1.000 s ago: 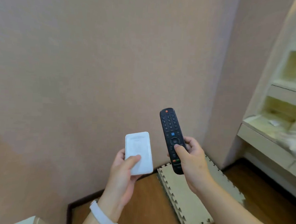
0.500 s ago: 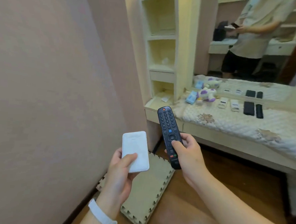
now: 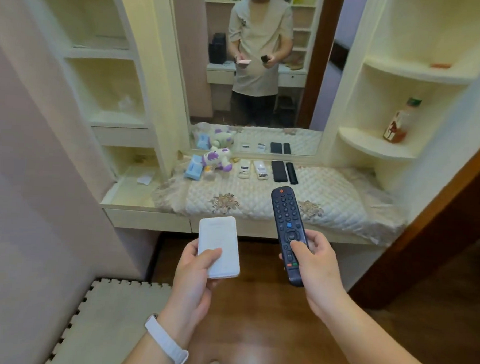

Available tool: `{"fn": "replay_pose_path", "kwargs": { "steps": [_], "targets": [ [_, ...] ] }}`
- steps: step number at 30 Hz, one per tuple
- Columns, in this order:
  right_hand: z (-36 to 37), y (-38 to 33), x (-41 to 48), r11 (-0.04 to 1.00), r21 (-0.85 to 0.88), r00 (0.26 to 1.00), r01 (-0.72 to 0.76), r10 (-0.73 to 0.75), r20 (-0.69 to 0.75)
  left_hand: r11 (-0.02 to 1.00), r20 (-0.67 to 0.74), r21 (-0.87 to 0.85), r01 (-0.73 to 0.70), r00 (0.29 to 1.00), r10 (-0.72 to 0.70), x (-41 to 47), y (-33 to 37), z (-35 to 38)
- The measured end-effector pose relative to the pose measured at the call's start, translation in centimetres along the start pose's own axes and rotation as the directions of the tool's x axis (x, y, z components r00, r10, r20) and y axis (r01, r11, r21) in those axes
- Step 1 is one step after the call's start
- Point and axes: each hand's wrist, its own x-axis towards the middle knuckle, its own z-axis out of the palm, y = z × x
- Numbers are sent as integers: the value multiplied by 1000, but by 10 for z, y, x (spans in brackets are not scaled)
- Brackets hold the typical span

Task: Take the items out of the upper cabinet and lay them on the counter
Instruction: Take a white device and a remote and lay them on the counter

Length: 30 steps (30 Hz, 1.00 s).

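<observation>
My left hand grips a flat white rectangular device by its lower end, thumb on its face. My right hand holds a long black remote control, buttons up, tip pointing away. Both are held in front of the counter, which is covered with a quilted cream cloth. On the cloth lie two white remotes, two black remotes, a purple and white plush toy and a blue tissue pack.
A mirror above the counter reflects a person. Open shelves stand on the left and right; a bottle stands on a right shelf. A foam mat lies on the wooden floor at the left. A brown door frame rises at the right.
My view has swung right from the bare wall to face the counter and mirror squarely. Both hands keep the same hold on the white device and the black remote.
</observation>
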Motion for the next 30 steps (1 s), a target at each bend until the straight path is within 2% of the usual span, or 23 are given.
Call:
{"fn": "replay_pose_path", "kwargs": {
  "steps": [9,18,22,30],
  "targets": [
    [37,-29,104,996,-81,992,39,-48,-115,994,116,-39,101,989,-96,131,40,29],
    [-4,-24,169,999,-18,955,-30,23,-297,977,237,54,206,948,-212,209,23,109],
    [-35,-18,215,999,17,943,-36,39,-329,966,212,148,210,948,-238,236,2,154],
    [-109,-8,336,992,66,969,-106,118,-218,963,101,221,151,979,-177,292,-26,262]
  ]
}}
